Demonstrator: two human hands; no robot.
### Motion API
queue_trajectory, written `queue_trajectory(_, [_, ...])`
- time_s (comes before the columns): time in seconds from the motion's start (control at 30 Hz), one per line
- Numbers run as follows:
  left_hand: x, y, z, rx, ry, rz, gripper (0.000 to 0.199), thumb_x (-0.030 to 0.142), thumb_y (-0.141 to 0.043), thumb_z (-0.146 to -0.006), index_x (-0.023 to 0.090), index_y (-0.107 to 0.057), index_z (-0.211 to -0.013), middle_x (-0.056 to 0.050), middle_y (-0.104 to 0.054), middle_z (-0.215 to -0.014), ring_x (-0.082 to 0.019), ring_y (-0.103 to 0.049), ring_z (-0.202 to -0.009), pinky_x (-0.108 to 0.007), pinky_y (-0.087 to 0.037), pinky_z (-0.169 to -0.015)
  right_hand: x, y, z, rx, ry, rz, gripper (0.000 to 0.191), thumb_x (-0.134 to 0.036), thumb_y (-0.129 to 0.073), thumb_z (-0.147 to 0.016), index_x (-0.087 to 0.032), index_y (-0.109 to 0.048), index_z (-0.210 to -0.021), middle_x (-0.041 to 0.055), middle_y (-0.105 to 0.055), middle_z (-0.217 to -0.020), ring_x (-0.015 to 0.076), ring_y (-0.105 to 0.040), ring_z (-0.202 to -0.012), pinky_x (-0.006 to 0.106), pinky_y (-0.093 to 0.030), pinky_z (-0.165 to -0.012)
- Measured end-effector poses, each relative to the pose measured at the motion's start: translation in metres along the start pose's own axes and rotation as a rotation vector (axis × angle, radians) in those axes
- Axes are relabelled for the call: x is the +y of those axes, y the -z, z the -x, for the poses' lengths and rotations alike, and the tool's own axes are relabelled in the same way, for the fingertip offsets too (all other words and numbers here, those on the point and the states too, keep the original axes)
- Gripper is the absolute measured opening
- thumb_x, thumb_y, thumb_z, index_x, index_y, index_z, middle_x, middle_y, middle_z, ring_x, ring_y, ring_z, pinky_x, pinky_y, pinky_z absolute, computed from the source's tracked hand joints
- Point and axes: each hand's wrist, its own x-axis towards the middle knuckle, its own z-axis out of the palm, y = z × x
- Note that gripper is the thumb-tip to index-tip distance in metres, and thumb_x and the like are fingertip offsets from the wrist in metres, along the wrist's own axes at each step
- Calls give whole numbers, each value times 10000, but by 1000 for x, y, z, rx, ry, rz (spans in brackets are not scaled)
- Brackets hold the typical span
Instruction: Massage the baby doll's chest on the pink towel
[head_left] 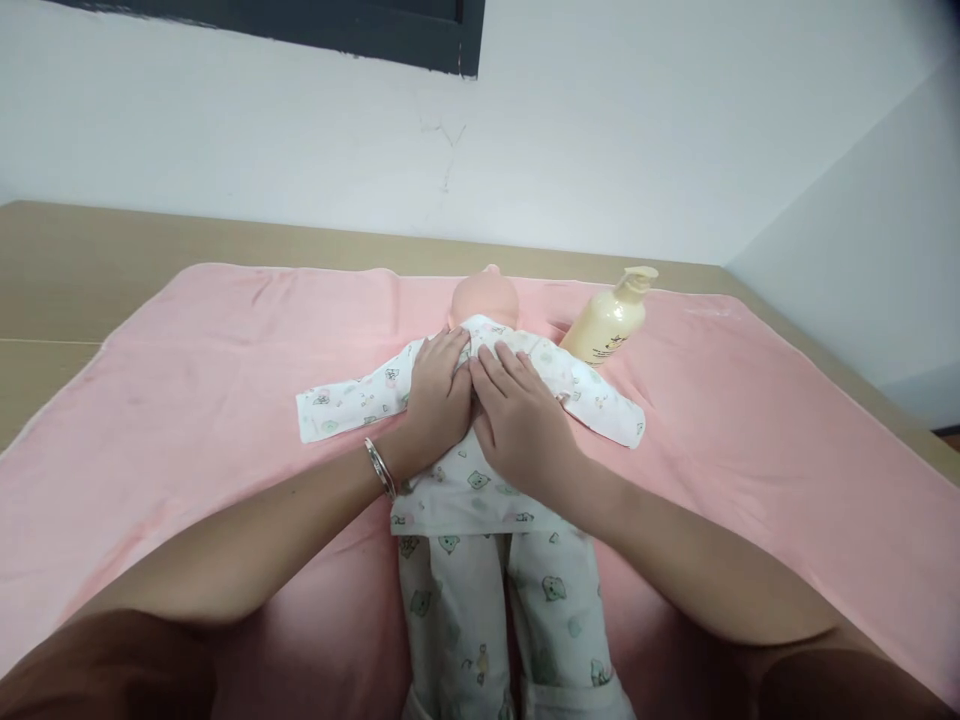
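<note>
A baby doll (485,296) lies on a pink blanket, its head toward the wall and its sleeves spread to both sides. It wears a white printed top (457,500) and matching printed trousers (469,610). My left hand (441,390) rests flat on the left part of the doll's upper body, with a silver bangle (380,468) at the wrist. Beside it, my right hand (525,420) lies flat on the chest area, fingers stretched out. The two hands nearly meet in the middle. Under them, part of the top is hidden.
A cream pump bottle (606,322) leans at a tilt just beyond the doll's right-hand sleeve. The pink blanket (225,400) covers most of a wooden surface (90,260). A white wall (337,150) with a dark frame (390,30) rises behind.
</note>
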Motion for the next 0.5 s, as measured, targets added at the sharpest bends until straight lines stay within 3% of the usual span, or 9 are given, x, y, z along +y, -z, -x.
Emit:
queue_trajectory(0.13, [2,-1,2,5,-23,-58,457,248,-345,-925,104,-550,-1307,-121,-569,-1409,-244,-482,-1344,-482,-333,-1202,26,2,-20,-82,-131,-95,528,-220,-313,-954,-85,-471,-1439,125,-410,-1545,286,-311,-1472,526,-257,-1221])
queue_trajectory(0.27, [4,0,5,4,-111,-146,454,263,-348,-943,73,-545,-1305,-157,-557,-1411,-274,-460,-1362,-508,-340,-1189,30,4,-26,-100,-276,-52,564,-264,-312,-975,-12,-386,-1474,207,-368,-1554,317,-308,-1468,500,-269,-1216])
queue_trajectory(0.4, [-2,1,4,1,-158,-146,443,254,-322,-955,71,-553,-1286,-166,-565,-1396,-262,-483,-1343,-487,-353,-1183,-2,1,-4,-62,-147,87,581,-239,-355,-947,10,-380,-1471,213,-346,-1564,383,-250,-1478,572,-239,-1205])
queue_trajectory(0.5, [-3,0,4,1,-161,-135,436,230,-291,-954,108,-556,-1277,-141,-574,-1391,-243,-493,-1337,-474,-364,-1179,-6,2,1,-51,-50,57,559,-229,-355,-940,-32,-415,-1460,164,-367,-1566,365,-269,-1474,584,-238,-1201])
